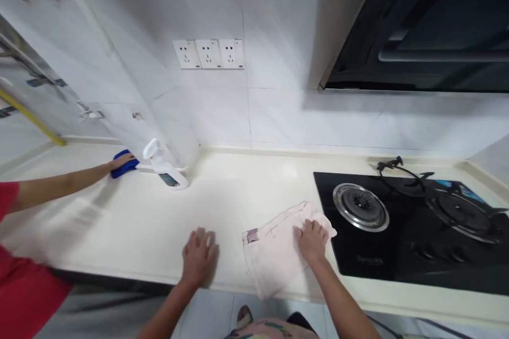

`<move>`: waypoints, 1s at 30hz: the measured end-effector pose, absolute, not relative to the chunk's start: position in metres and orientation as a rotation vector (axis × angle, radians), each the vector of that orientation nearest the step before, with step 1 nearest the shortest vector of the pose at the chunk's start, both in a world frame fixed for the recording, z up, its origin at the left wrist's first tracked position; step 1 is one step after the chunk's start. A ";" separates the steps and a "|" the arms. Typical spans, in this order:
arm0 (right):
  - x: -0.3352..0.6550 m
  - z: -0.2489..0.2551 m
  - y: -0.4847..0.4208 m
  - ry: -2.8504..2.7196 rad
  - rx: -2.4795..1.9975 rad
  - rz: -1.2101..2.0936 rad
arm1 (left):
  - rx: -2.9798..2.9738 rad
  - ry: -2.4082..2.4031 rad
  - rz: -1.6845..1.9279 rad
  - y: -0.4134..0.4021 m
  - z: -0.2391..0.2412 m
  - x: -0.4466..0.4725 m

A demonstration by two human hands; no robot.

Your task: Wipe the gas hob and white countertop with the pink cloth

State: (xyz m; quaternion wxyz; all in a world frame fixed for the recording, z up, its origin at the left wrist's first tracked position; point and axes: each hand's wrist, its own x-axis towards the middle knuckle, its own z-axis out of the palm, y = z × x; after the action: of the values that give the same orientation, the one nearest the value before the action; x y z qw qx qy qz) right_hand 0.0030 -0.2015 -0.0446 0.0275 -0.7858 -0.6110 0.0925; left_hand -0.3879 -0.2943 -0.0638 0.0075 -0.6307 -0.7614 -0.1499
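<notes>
My right hand [312, 239] is on a pale pink cloth [274, 259], fingers bent into it and the fabric bunched around them. The cloth lies spread on the cream countertop [151, 233], one corner reaching the edge of the black gas stove [382, 259]. A small printed label shows at its left corner. To the left of the cloth, my left hand [198, 255] rests on the bare counter near the front edge, fingers spread and holding nothing.
A white spray bottle [169, 169] stands by the wall corner. At far left, another person's hand [121, 160] presses a blue cloth [127, 168] on the counter. A burner [361, 206] and a loose pan support [401, 177] sit on the stove, beneath a dark range hood [421, 37].
</notes>
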 end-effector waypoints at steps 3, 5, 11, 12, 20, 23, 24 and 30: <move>-0.013 -0.064 -0.223 -1.763 -2.440 0.318 | -1.842 -2.545 -0.338 -0.278 -0.056 -0.416; -0.019 -0.074 -0.224 -1.694 -2.454 0.328 | -1.808 -2.556 -0.288 -0.272 -0.056 -0.422; -0.023 -0.085 -0.153 -1.714 -2.507 0.152 | -1.798 -2.523 -0.272 -0.271 -0.064 -0.421; -0.022 -0.085 -0.133 -1.749 -2.500 0.111 | -1.790 -2.519 -0.272 -0.271 -0.065 -0.421; 0.009 -0.081 0.052 -1.879 -2.299 0.038 | -1.772 -2.425 -0.267 -0.273 -0.079 -0.430; -0.009 -0.081 0.106 -1.757 -2.348 0.078 | -1.777 -2.432 -0.260 -0.277 -0.081 -0.429; -0.024 -0.082 0.117 -1.717 -2.372 0.096 | -1.777 -2.440 -0.254 -0.278 -0.081 -0.429; -0.175 -0.076 0.123 -2.100 -2.113 0.207 | -1.782 -2.477 -0.226 -0.283 -0.077 -0.422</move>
State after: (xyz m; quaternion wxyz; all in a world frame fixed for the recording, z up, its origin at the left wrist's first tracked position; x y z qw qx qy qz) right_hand -0.1749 0.1233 -0.0762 0.0777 -0.7055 -0.7010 0.0691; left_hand -0.4221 -0.2831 -0.0771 0.0410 -0.5819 -0.8088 -0.0738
